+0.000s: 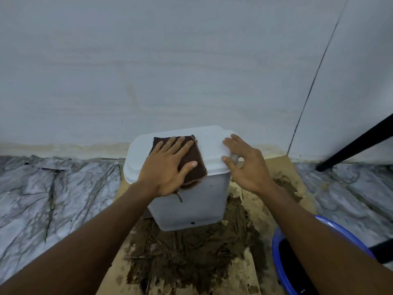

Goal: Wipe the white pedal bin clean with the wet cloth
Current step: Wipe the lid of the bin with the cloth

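The white pedal bin (pixel 191 209) stands on mud-smeared cardboard against the wall, its lid (pixel 136 158) down. A dark brown cloth (pixel 195 158) lies flat on the lid, one corner drooping over the front edge. My left hand (pixel 168 167) presses on the cloth with straight, spread fingers. My right hand (pixel 244 165) holds the lid's right edge, fingers on top and thumb curled under the rim. A few dark specks mark the bin's front wall.
A blue bucket (pixel 276 252) with dark water stands at the lower right beside my right forearm. Wet mud covers the cardboard (pixel 191 262) in front of the bin. A black slanted leg (pixel 357 143) crosses at the right. Marble-patterned floor (pixel 53 199) lies to either side.
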Available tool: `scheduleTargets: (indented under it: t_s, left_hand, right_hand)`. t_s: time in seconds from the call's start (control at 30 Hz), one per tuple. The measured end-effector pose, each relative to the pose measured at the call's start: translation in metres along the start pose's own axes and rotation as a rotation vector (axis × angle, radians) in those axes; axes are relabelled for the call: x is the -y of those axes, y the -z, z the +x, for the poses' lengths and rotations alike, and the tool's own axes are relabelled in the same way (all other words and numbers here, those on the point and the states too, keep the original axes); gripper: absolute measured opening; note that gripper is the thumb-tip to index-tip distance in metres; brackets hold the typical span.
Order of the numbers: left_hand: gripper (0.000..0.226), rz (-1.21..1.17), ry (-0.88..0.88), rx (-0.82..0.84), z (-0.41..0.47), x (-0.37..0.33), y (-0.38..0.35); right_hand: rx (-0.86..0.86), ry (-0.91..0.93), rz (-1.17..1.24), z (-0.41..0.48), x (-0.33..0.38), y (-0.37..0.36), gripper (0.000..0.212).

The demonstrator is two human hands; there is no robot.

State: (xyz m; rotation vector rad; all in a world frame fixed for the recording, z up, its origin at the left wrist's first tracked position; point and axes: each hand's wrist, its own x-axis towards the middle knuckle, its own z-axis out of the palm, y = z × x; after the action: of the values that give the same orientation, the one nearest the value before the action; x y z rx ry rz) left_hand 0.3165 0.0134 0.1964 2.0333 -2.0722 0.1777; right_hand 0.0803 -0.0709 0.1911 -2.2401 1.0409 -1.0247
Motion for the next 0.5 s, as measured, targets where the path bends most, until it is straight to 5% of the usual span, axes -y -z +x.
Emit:
scheduleTargets:
  t_s: [0.1,0.2,0.5]
  left_hand:
    - [0.073,0.029,0.026,0.026,0.011,-0.006,0.001]
    - [0.075,0.061,0.018,0.044,0.029,-0.03,0.001]
    - [0.069,0.031,0.01,0.062,0.077,-0.102,-0.013]
  right_hand:
    - [-0.117,-0.117,0.091,0.0,-0.005,0.008,0.044]
    - [-0.018,-0.142,0.058,0.001,-0.009,0.012,0.048]
    - [0.058,-0.257,0.204,-0.002,-0.001,0.021,0.097]
